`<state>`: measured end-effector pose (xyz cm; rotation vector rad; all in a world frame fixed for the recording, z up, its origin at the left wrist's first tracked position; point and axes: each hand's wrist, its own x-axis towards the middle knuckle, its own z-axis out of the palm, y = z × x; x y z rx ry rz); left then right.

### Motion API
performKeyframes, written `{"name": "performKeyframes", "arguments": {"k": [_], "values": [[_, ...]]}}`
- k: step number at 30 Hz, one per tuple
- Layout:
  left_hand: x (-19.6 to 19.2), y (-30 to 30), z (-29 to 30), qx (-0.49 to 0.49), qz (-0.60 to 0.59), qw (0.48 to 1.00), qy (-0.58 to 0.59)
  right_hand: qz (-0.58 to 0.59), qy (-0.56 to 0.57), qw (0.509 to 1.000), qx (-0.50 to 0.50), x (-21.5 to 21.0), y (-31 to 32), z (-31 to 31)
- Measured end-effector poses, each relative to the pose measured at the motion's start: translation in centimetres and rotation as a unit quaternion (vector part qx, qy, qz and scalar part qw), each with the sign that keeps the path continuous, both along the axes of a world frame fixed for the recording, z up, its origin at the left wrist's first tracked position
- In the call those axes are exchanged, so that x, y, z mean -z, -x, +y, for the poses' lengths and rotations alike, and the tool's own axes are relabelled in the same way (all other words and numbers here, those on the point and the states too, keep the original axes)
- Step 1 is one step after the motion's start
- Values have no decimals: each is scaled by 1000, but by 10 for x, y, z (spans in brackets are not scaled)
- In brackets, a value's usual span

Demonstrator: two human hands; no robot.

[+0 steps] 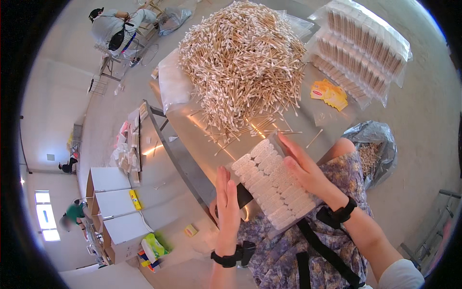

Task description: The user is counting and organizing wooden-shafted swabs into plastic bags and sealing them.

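Between my hands is a clear plastic pack of bundled cotton swabs (274, 185), its white tips facing up in rows. It rests tilted over my lap at the metal table's near edge. My left hand (228, 212) is open beside the pack's left side, fingers straight and together, palm turned toward it. My right hand (308, 173) lies along the right side, its fingers stretched out and its thumb near the white tips. Beyond the pack, a large heap of loose cotton swabs (243, 67) covers the metal table (192, 139).
Filled swab bags (361, 48) are stacked at the far right, near yellow cards (329, 94). A grey-lined bin of swabs (370, 149) stands right of my knee. White-topped boxes (113, 202) stand at left. Other people (120, 31) work farther off.
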<state>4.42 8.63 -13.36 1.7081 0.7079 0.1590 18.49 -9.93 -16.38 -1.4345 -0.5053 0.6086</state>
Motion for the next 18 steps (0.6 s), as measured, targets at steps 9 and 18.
{"name": "performKeyframes", "arguments": {"k": [9, 18], "values": [[9, -25, -52, -32, -72, 997, 12, -54, 11, 998, -38, 5, 8, 15], [-21, -55, -44, 193, 106, 850, -479, -152, 74, 985, 18, -7, 9, 5]]}}
